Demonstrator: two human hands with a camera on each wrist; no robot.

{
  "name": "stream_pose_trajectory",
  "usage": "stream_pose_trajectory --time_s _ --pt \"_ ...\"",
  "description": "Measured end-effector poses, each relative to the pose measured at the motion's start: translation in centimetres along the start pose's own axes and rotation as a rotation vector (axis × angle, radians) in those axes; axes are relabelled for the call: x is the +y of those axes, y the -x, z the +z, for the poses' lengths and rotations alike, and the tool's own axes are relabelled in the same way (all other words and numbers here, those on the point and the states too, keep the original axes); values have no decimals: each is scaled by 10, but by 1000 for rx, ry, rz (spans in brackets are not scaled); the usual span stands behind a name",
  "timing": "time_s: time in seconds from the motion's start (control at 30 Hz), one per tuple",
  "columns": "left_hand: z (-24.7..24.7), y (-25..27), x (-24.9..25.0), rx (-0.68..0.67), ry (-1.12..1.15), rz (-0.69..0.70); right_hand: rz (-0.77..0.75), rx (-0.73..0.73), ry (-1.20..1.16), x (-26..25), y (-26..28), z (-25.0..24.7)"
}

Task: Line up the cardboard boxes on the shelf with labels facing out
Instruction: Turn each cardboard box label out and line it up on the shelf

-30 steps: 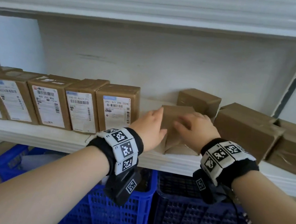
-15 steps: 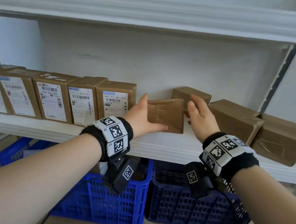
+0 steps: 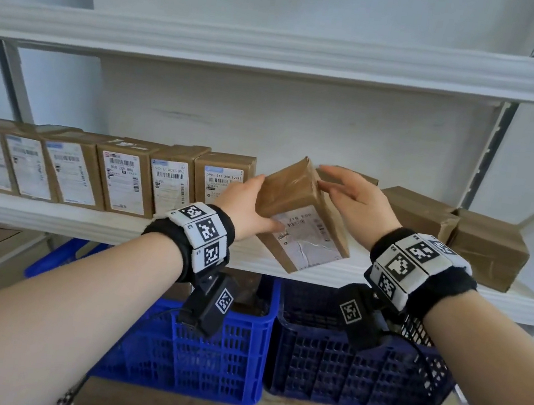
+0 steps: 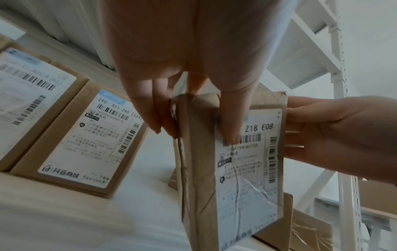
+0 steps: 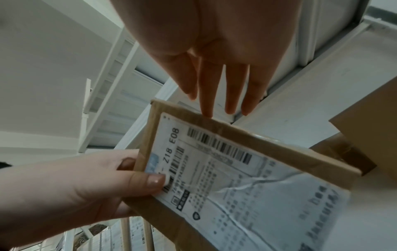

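1. Your left hand (image 3: 248,204) grips the tilted cardboard box (image 3: 296,203) in the air just over the shelf (image 3: 82,221). The left wrist view alone shows its thumb (image 4: 231,118) pressed on the label (image 4: 247,169), which reads "Z18 E08".
2. Your right hand (image 3: 355,201) is released; its straight fingers (image 5: 207,95) touch the box's top edge, best seen in the right wrist view.
3. The row of labelled boxes (image 3: 117,176) stands left of the held one with labels facing out; unlabelled boxes (image 3: 455,234) sit at right.
4. Two blue crates (image 3: 227,363) stand under the shelf on a wooden floor; what they hold is unclear.
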State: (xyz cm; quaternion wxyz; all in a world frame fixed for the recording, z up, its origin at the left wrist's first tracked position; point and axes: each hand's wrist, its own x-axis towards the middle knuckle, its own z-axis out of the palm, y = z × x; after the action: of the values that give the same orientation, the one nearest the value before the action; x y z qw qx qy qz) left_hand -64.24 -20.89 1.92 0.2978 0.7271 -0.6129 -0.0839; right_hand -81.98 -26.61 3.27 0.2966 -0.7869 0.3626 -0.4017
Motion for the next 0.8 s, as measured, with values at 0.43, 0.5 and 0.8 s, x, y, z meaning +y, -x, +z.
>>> stream_pose_trajectory --time_s 0.43,0.5,0.8 --pt "9 -4 -1 152 -4 128 -19 30 183 18 4 18" --pt "16 -13 -3 134 0 134 -3 81 239 26 -7 25" --pt "5 -51 -24 139 -30 194 132 126 242 49 -52 50"
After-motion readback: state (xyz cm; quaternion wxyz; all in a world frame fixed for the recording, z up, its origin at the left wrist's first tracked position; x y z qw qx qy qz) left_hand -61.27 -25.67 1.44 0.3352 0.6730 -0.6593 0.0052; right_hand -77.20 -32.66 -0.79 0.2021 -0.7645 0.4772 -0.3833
